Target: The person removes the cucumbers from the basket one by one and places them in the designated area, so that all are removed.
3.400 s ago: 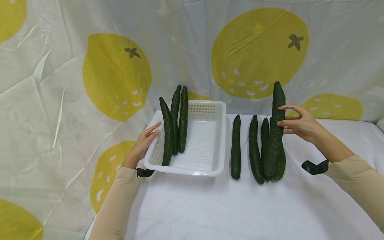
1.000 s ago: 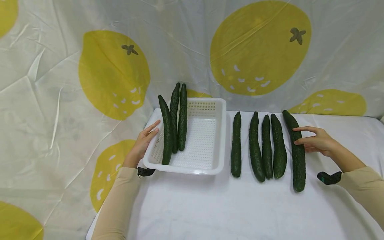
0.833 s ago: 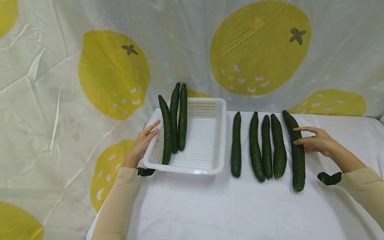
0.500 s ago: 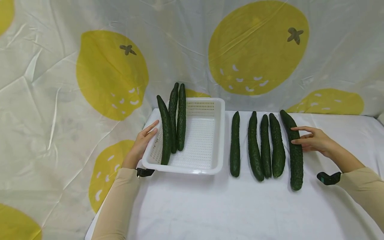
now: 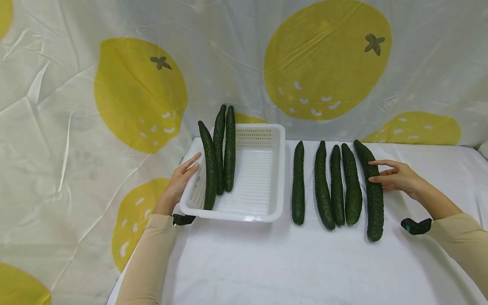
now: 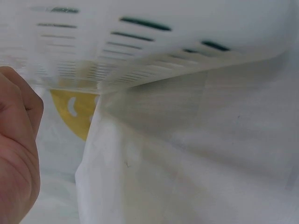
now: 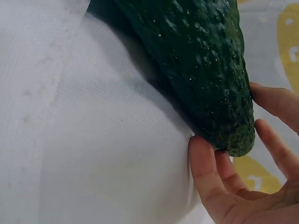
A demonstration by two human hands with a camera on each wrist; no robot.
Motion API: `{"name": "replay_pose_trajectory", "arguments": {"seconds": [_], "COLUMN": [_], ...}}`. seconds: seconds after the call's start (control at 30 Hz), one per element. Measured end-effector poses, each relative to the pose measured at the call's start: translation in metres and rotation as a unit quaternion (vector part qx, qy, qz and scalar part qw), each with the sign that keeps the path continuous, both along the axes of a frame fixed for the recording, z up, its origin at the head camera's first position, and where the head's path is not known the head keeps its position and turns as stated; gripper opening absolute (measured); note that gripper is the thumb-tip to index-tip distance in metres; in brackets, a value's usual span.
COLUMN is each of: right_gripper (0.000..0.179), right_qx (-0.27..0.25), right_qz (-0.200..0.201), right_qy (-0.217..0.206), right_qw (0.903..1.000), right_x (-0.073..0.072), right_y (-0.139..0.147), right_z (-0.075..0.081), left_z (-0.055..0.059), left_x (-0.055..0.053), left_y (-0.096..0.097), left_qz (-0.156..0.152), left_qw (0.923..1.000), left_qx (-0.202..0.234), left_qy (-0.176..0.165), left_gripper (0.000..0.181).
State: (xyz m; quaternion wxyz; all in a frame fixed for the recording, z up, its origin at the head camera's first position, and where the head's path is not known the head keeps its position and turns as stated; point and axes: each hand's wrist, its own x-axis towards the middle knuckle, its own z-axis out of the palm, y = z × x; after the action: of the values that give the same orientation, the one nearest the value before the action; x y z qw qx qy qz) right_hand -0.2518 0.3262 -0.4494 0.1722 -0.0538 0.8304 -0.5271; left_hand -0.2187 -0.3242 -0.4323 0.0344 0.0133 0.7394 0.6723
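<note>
My left hand grips the left rim of a white slotted plastic basket, with fingertips over the edge. In the left wrist view, bent fingers show beside the basket wall. Three dark green cucumbers lean together at the basket's left side, tips above the far rim. My right hand pinches the upper part of a long cucumber lying on the table at the row's right end. In the right wrist view, fingers touch this bumpy cucumber from both sides.
Several more cucumbers lie side by side on the white tablecloth, between the basket and the held one; one lies nearest the basket. Behind hangs a pale cloth printed with yellow lemons.
My right hand has brought the long cucumber down from above the others and set it to their right, still in its fingers. The left hand stays at the basket.
</note>
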Motion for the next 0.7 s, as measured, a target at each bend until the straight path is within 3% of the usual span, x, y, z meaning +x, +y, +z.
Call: {"name": "replay_pose_trajectory", "arguments": {"seconds": [0.27,0.57,0.7], "right_gripper": [0.042,0.060,0.057], "right_qx": [0.027,0.049,0.041], "right_qz": [-0.011,-0.025,-0.031], "right_qy": [0.039,0.097,0.119], "right_qw": [0.9988,0.9938,0.9916], "right_x": [-0.001,-0.005,-0.004], "right_y": [-0.002,-0.010,-0.019], "right_z": [0.004,0.027,0.039], "left_z": [-0.001,-0.001,-0.001], "left_x": [0.001,0.001,0.001], "left_y": [0.002,0.001,0.001], "left_qz": [-0.007,-0.004,-0.005], "left_qw": [0.9991,0.9996,0.9997], "left_qx": [0.042,0.029,0.026], "left_qy": [0.002,0.001,0.002], "left_gripper": [0.055,0.055,0.055]}}
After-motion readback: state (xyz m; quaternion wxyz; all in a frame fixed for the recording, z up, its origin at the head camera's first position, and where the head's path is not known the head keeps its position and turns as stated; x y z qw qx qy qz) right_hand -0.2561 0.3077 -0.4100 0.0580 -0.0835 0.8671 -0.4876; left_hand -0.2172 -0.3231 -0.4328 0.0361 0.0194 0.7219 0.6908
